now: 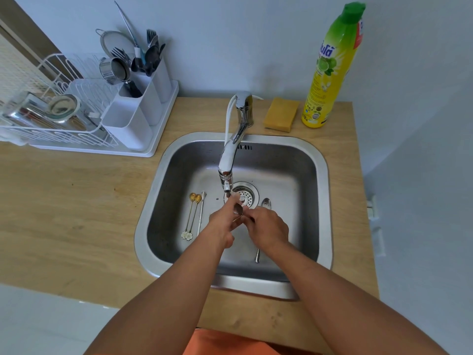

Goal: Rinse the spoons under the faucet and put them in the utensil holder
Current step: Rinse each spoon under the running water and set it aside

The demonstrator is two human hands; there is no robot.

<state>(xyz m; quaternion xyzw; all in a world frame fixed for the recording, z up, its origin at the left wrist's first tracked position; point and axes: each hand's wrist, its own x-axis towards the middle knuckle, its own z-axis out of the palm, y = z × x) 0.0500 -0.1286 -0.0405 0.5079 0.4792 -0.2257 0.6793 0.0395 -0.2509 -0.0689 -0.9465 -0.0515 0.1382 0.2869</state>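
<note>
Both hands (245, 221) pinching one spoon (238, 209) under the faucet (227, 187), fingers clenched on it; utensil holder (133, 116) far up-left, nearer the left hand (221, 222)

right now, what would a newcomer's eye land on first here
Both hands, the left hand and right hand, meet mid-sink, holding a spoon under the faucet. Next comes the tall yellow-green dish soap bottle at the back right of the counter, beside a sponge.

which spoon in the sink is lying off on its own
The plain silver spoon right of the drain; the two gold spoons and thin silver one lie together left.
</note>
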